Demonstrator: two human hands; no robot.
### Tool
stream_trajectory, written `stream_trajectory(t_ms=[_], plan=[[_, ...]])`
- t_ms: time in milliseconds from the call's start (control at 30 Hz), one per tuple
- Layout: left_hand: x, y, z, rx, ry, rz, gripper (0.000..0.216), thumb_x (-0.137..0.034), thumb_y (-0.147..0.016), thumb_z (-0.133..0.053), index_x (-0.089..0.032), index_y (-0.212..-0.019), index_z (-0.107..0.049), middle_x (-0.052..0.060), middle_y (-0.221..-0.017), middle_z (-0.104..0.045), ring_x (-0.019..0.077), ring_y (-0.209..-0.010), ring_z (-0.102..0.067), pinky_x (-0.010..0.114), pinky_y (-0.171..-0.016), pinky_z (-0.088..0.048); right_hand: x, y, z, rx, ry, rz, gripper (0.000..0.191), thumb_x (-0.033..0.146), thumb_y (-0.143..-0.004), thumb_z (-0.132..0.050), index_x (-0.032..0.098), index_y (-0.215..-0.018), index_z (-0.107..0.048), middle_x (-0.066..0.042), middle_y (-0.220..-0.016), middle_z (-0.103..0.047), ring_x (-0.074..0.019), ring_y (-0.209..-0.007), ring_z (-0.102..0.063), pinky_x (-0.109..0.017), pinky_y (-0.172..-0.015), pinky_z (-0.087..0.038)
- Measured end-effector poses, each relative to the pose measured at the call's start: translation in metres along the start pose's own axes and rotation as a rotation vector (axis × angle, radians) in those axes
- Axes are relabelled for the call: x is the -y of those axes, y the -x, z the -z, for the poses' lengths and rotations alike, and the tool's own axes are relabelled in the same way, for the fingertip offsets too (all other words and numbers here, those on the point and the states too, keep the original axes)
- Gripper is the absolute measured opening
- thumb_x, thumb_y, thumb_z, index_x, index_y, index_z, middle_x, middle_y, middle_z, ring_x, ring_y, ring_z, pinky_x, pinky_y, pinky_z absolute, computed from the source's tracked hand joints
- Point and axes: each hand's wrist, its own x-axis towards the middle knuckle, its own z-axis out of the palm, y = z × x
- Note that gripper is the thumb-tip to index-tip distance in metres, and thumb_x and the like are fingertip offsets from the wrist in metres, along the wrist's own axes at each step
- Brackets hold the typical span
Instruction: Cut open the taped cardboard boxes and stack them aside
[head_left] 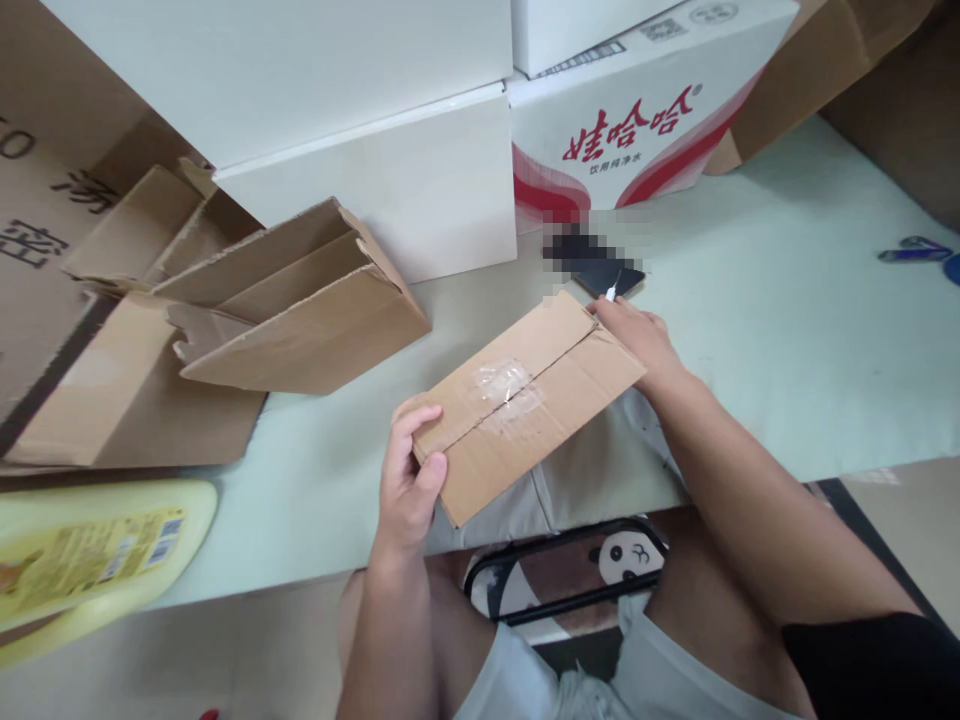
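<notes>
Fingers (432, 474) of left hand (403, 492) clamped on box (525, 405) — right hand (640, 338) closure hidden, can't tell — loose pinch could drop it.

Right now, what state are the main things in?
Held box: flaps meeting, clear tape across the seam.
Left-hand grip: closed on the box's left end.
Right-hand grip: at the box's right end, hold partly hidden.
White cartons: stacked.
Brown box beside them: top open.
Yellow bottle: cap out of view, state unclear.
</notes>
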Motion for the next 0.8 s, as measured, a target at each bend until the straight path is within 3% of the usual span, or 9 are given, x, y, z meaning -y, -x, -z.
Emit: stream_trajectory(t_ms=[133,267,367,433,533,600,700,800], plan=[[0.001,0.001,0.000,0.002,0.008,0.012,0.048,-0.064,-0.086,-0.065,-0.028,-0.117,-0.067,0.011,-0.129,-0.060,0.0334,-0.128,-0.055,0.050,-0.111,-0.044,0.002,-0.002,0.000,-0.076,0.022,-0.043,0.044,0.016,-0.092,-0.044,0.019,-0.133,-0.058,-0.020,-0.146,-0.060,-0.0362,-0.154,-0.037,-0.058,-0.115,-0.037],[0.002,0.001,0.000,-0.011,0.007,0.008,0.048,-0.063,-0.086,-0.065,-0.028,-0.117,-0.068,0.010,-0.130,-0.060,0.0330,-0.129,-0.055,0.049,-0.110,-0.044,0.000,-0.004,-0.001,-0.048,0.023,-0.020,0.040,0.015,-0.093,-0.043,0.018,-0.129,-0.059,-0.018,-0.153,-0.056,-0.0378,-0.154,-0.035,-0.060,-0.118,-0.032],[0.002,0.001,0.000,-0.006,0.010,-0.007,0.045,-0.061,-0.087,-0.065,-0.028,-0.117,-0.068,0.010,-0.129,-0.061,0.0324,-0.128,-0.056,0.049,-0.109,-0.044,0.000,-0.002,0.001,-0.054,0.068,-0.005,0.035,0.015,-0.093,-0.043,0.020,-0.123,-0.061,-0.018,-0.141,-0.065,-0.0369,-0.154,-0.034,-0.061,-0.119,-0.028],[0.002,0.000,0.000,-0.004,0.004,-0.009,0.045,-0.061,-0.087,-0.064,-0.028,-0.117,-0.068,0.010,-0.129,-0.061,0.0325,-0.127,-0.056,0.049,-0.109,-0.045,0.003,0.000,0.003,-0.081,0.099,-0.020,0.033,0.016,-0.093,-0.043,0.020,-0.119,-0.062,-0.018,-0.128,-0.070,-0.0363,-0.145,-0.046,-0.059,-0.118,-0.029],[0.002,0.000,0.000,-0.012,0.004,-0.007,0.046,-0.062,-0.087,-0.064,-0.028,-0.117,-0.068,0.010,-0.129,-0.061,0.0326,-0.127,-0.056,0.048,-0.108,-0.045,0.005,0.004,0.002,-0.155,0.115,-0.138,0.030,0.023,-0.095,-0.042,0.018,-0.117,-0.062,-0.020,-0.114,-0.070,-0.0368,-0.121,-0.061,-0.057,-0.109,-0.037],[0.003,0.001,0.000,-0.009,0.012,-0.012,0.044,-0.061,-0.088,-0.064,-0.029,-0.118,-0.068,0.010,-0.131,-0.060,0.0320,-0.126,-0.057,0.047,-0.107,-0.046,0.002,0.003,-0.002,-0.228,0.104,-0.188,0.033,0.027,-0.095,-0.042,0.017,-0.120,-0.059,-0.023,-0.121,-0.067,-0.0394,-0.124,-0.058,-0.055,-0.105,-0.040],[0.005,0.001,0.000,0.004,0.017,-0.036,0.041,-0.058,-0.090,-0.064,-0.029,-0.119,-0.068,0.009,-0.131,-0.059,0.0310,-0.125,-0.057,0.046,-0.107,-0.046,-0.008,-0.005,-0.006,-0.273,0.061,-0.144,0.039,0.036,-0.090,-0.052,0.015,-0.123,-0.055,-0.027,-0.135,-0.059,-0.0420,-0.135,-0.048,-0.052,-0.104,-0.041],[0.005,0.001,0.001,0.007,0.008,-0.060,0.040,-0.057,-0.091,-0.064,-0.029,-0.120,-0.068,0.009,-0.130,-0.060,0.0307,-0.126,-0.058,0.046,-0.107,-0.046,-0.016,-0.018,-0.006,-0.244,0.002,-0.149,0.051,0.046,-0.082,-0.063,0.017,-0.122,-0.051,-0.024,-0.125,-0.063,-0.0406,-0.119,-0.056,-0.050,-0.096,-0.045]])
